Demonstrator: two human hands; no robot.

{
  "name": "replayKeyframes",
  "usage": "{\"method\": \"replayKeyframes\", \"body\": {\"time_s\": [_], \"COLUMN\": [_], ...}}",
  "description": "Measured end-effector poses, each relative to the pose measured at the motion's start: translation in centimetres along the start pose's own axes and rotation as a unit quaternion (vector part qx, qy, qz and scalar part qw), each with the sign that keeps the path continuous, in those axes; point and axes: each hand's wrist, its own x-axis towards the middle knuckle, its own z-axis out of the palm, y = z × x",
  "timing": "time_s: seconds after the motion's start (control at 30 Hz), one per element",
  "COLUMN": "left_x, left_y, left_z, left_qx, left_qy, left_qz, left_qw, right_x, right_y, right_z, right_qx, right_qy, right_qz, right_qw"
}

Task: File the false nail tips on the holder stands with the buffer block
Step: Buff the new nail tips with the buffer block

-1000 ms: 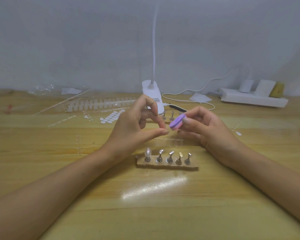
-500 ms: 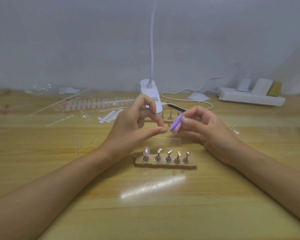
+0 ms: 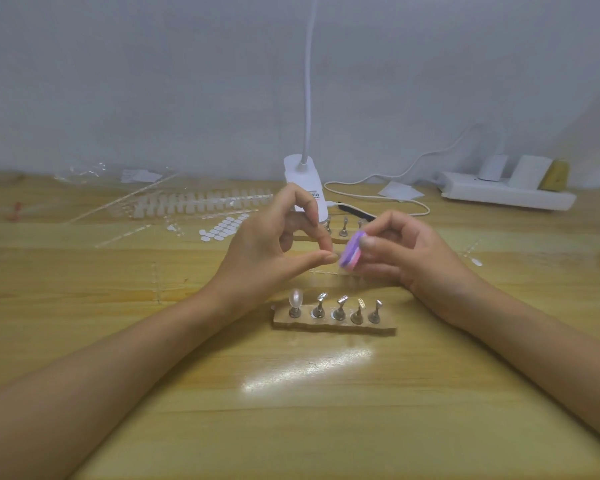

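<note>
My right hand point(image 3: 406, 252) grips a purple and pink buffer block point(image 3: 350, 253) above the table. My left hand point(image 3: 274, 252) pinches thumb and forefinger together right beside the block; whatever sits between the fingertips is too small to see. Below both hands a wooden holder base point(image 3: 333, 325) carries several metal stands. The leftmost stand bears a pearly false nail tip point(image 3: 296, 298); the others show bare metal tops. A second row of stands point(image 3: 343, 227) is partly hidden behind my hands.
A white clip lamp point(image 3: 305, 183) stands at the back with its cable. A white power strip point(image 3: 506, 194) lies at the back right. Strips of clear nail tips point(image 3: 201, 202) and white adhesive tabs point(image 3: 222, 232) lie at the back left on the wooden table point(image 3: 291, 410).
The buffer block has shifted slightly down and towards the left fingertips, tilting between frames. My left hand keeps its pinch in nearly the same place.
</note>
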Motion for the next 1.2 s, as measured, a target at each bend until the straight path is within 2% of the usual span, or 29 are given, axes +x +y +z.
{"method": "replayKeyframes", "body": {"time_s": [0.07, 0.2, 0.3, 0.43, 0.53, 0.63, 0.77, 0.87, 1.0, 1.1, 1.2], "left_x": [0.02, 0.00, -0.02, 0.00, -0.04, -0.03, 0.05, -0.01, -0.10, -0.04, -0.01], "left_y": [0.00, 0.00, 0.02, 0.05, 0.07, 0.15, 0.10, 0.20, 0.33, 0.21, 0.11], "left_z": [-0.02, 0.03, 0.04, 0.07, 0.06, 0.03, 0.00, -0.01, 0.05, 0.06, 0.08], "left_qx": [-0.002, 0.004, 0.010, 0.005, 0.005, -0.018, -0.016, -0.029, -0.008, -0.015, -0.010], "left_qy": [0.001, -0.003, 0.000, -0.006, -0.007, -0.017, -0.011, -0.025, -0.030, -0.011, -0.002], "left_qz": [0.001, 0.001, -0.001, -0.004, 0.000, 0.001, -0.001, 0.002, 0.019, 0.005, 0.003], "left_qw": [1.000, 1.000, 1.000, 1.000, 1.000, 1.000, 1.000, 0.999, 0.999, 1.000, 1.000], "right_x": [-0.12, 0.07, -0.05, 0.10, 0.01, 0.08, -0.09, 0.05, 0.11, 0.11, -0.11], "right_y": [0.04, 0.02, 0.02, 0.00, 0.04, 0.08, 0.07, 0.09, -0.18, -0.25, -0.26], "right_z": [0.17, 0.06, 0.31, 0.12, 0.23, 0.10, 0.12, 0.08, -0.15, -0.15, 0.07], "right_qx": [-0.038, 0.005, -0.031, 0.016, -0.017, 0.012, -0.017, 0.016, 0.013, 0.021, -0.017], "right_qy": [-0.044, 0.028, -0.039, 0.024, -0.037, 0.014, -0.046, 0.007, -0.037, -0.028, -0.071], "right_qz": [0.007, -0.009, 0.001, -0.010, 0.006, -0.017, -0.002, -0.017, -0.004, -0.004, 0.004], "right_qw": [0.998, 1.000, 0.999, 1.000, 0.999, 1.000, 0.999, 1.000, 0.999, 0.999, 0.997]}}
